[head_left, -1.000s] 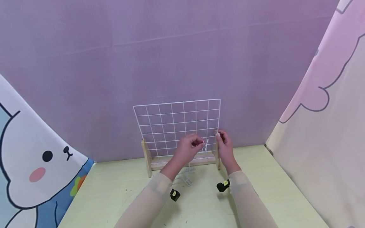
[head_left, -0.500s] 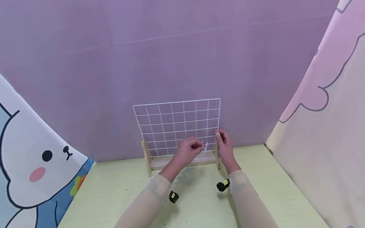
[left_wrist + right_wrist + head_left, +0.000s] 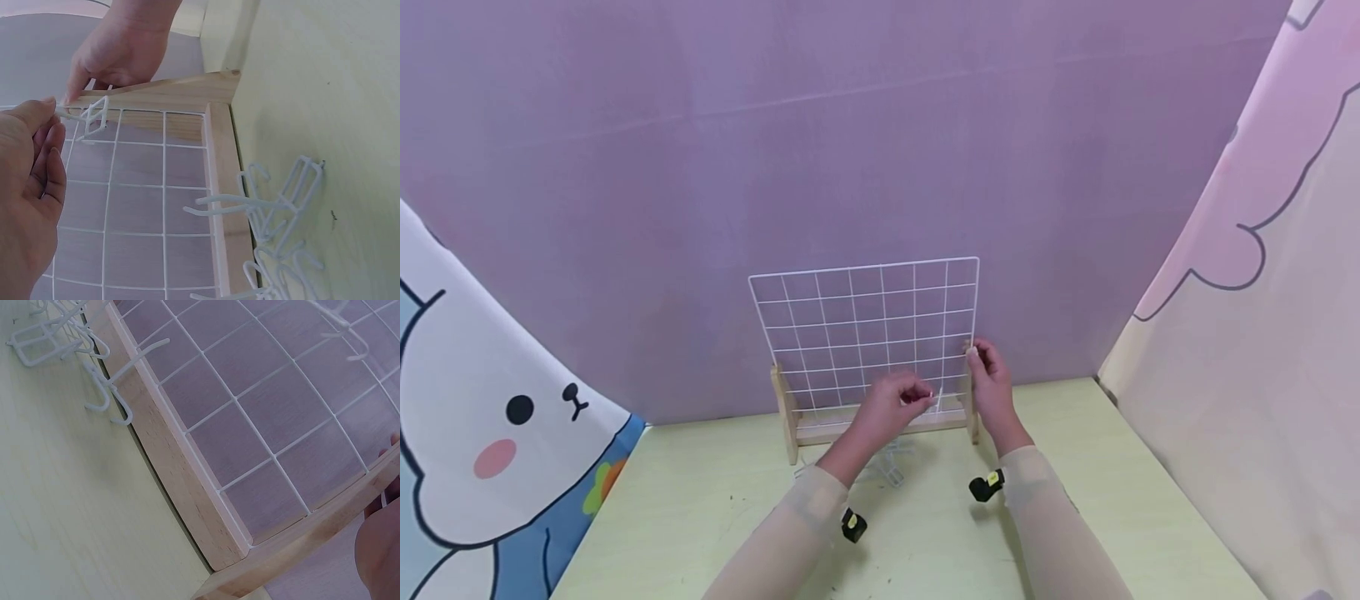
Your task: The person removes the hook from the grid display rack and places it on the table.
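A white wire grid panel (image 3: 880,321) stands upright in a wooden stand (image 3: 785,421). My left hand (image 3: 887,412) pinches the stem of a white wire hook (image 3: 95,119) between thumb and fingers. In the left wrist view, the hook's squarish back end overlaps the grid near its side wire, while its curled prongs (image 3: 357,350) show at the top of the right wrist view. My right hand (image 3: 992,387) grips the stand's right upright (image 3: 325,531) beside the panel's edge, its thumb in front and some fingers hidden behind.
Several loose white wire hooks (image 3: 284,200) lie tangled on the pale tabletop (image 3: 925,517) in front of the stand's base. A purple cloth (image 3: 880,150) hangs behind, and printed cloths (image 3: 1262,375) border both sides.
My left hand has lowered slightly along the grid with the hook in its fingers. My right hand stays on the upright.
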Motion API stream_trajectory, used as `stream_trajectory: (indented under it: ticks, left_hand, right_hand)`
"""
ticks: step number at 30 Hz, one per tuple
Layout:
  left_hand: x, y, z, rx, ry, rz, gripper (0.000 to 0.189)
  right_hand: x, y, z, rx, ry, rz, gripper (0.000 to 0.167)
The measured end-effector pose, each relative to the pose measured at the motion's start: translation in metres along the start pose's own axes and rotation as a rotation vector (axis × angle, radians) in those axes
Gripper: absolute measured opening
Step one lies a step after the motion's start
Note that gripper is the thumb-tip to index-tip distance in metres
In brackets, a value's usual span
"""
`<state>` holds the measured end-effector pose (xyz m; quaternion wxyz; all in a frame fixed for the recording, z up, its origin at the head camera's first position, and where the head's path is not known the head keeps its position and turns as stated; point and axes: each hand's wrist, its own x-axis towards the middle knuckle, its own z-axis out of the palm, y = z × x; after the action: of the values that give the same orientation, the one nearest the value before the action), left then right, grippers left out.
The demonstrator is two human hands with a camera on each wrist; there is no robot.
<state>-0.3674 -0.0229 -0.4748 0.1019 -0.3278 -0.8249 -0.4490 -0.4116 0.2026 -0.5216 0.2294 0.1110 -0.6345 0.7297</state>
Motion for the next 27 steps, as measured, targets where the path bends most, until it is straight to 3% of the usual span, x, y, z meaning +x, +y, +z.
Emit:
stream_trajectory:
  ticks: [12,27]
  left_hand:
    - [-0.010,-0.011,0.006,-0.012,-0.025,-0.021,0.005]
    - [-0.026,-0.023,0.015,-0.014,-0.088,-0.094,0.005]
  right_hand:
    - [0.001,0.002,0.000,-0.014,0.011,0.015,0.036]
    - [0.001,0.001,0.002,-0.023,0.023,0.025,0.034]
